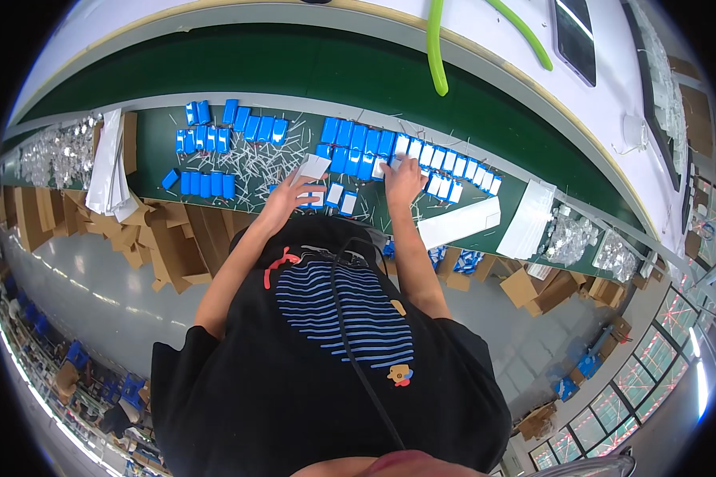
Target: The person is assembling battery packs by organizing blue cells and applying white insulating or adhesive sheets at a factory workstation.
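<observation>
Blue battery packs lie in rows on the green bench, several at the right with white rectangular pads on top. My left hand is at the near edge, its thumb and a finger at a loose white pad, the other fingers spread over a pack with a white face. My right hand reaches onto the near row, fingers bent and fingertips at a white pad on a blue pack. Whether they pinch it is hard to see. Two white-faced packs lie between my hands.
Thin white strips are scattered among more blue packs at the left. White sheets lie right of my right hand, with clear plastic pieces beyond. Cardboard boxes stand below the bench. A raised white shelf runs along the far side.
</observation>
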Available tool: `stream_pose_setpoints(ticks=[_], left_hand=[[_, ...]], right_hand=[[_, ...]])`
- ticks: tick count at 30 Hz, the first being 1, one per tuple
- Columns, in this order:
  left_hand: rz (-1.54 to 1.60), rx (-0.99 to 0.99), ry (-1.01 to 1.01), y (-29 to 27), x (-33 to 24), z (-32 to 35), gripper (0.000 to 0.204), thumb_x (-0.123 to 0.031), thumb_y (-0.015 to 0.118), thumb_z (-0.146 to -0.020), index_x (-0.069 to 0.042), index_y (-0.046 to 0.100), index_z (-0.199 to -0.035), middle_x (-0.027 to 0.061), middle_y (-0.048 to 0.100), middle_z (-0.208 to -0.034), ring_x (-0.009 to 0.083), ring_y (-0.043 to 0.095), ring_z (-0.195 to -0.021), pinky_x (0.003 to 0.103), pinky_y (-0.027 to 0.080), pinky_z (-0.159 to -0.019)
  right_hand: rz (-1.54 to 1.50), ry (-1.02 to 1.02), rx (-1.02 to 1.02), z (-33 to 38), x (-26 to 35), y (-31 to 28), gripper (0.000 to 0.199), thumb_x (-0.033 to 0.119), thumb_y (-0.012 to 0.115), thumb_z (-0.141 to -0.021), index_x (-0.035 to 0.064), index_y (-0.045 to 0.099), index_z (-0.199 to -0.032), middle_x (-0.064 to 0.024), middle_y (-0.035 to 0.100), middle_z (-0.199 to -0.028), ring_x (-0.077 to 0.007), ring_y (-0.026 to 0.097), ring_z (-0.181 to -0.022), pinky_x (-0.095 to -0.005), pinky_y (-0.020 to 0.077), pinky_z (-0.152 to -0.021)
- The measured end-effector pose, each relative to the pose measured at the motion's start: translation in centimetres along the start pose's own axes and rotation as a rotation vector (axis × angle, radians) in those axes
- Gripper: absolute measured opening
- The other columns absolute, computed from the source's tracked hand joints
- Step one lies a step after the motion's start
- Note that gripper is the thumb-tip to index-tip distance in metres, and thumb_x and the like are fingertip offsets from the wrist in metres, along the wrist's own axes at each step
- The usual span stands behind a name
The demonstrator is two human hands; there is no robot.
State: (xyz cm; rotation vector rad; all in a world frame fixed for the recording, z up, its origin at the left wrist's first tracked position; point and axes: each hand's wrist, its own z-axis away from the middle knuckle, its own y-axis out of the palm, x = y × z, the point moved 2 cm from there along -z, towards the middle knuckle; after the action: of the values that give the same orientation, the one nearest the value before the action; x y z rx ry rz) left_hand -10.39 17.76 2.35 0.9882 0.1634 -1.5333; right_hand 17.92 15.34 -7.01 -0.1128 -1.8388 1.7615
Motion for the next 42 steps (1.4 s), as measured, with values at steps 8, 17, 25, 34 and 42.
stream_pose_setpoints(ticks=[8, 17, 25, 34, 42], left_hand=[[-0.025, 0.051, 0.026, 1.2, -0.7, 0.1, 0.065, -0.043, 0.013, -0.109, 0.007, 0.039, -0.142, 0.0203, 0.061, -0.128, 0.0304, 0.056, -0.116, 0.044, 0.041, -0.108], [-0.029, 0.059, 0.013, 0.5, -0.3, -0.1, 0.060, -0.035, 0.014, -0.109, 0.008, 0.030, -0.147, 0.0205, 0.058, -0.131, 0.0309, 0.055, -0.119, 0.045, 0.042, -0.107], [-0.011, 0.086, 0.006, 0.4, 0.3, -0.6, 0.057, -0.032, 0.018, -0.109, 0.010, 0.032, -0.145, 0.0206, 0.058, -0.131, 0.0312, 0.055, -0.121, 0.045, 0.043, -0.106], [-0.039, 0.069, -0.021, 0.0, 0.2, -0.4, 0.048, -0.024, 0.029, -0.108, 0.007, 0.033, -0.144, 0.0198, 0.059, -0.128, 0.0316, 0.056, -0.119, 0.043, 0.044, -0.104], [-0.046, 0.101, -0.008, 0.3, -0.7, 0.1, 0.046, -0.023, 0.029, -0.108, 0.007, 0.034, -0.143, 0.0211, 0.058, -0.128, 0.0318, 0.057, -0.119, 0.043, 0.045, -0.104]], right_hand=[[-0.273, 0.161, 0.052, -1.2, -1.5, 0.4, 0.021, 0.025, 0.078, -0.078, 0.0107, 0.075, -0.094, -0.0063, 0.066, -0.094, -0.0223, 0.061, -0.080, -0.0362, 0.0463, -0.073], [-0.753, 0.335, -0.128, 0.5, -2.0, -2.2, 0.013, 0.016, 0.073, -0.085, 0.0073, 0.073, -0.095, -0.0052, 0.071, -0.089, -0.0161, 0.062, -0.075, -0.0262, 0.0485, -0.071], [-0.950, 0.408, 0.063, 4.8, -4.5, -2.0, 0.008, 0.005, 0.072, -0.085, 0.0020, 0.071, -0.093, -0.0050, 0.073, -0.091, -0.0127, 0.064, -0.077, -0.0226, 0.0501, -0.076], [-0.725, 0.325, 0.192, 11.0, -5.2, 1.9, 0.017, 0.000, 0.074, -0.080, 0.0042, 0.070, -0.096, -0.0047, 0.070, -0.087, -0.0142, 0.062, -0.069, -0.0250, 0.0489, -0.067], [-0.362, 0.231, -0.112, 11.2, -3.8, 0.0, 0.029, 0.003, 0.076, -0.079, 0.0069, 0.068, -0.107, -0.0032, 0.063, -0.089, -0.0140, 0.059, -0.067, -0.0271, 0.0463, -0.063]])
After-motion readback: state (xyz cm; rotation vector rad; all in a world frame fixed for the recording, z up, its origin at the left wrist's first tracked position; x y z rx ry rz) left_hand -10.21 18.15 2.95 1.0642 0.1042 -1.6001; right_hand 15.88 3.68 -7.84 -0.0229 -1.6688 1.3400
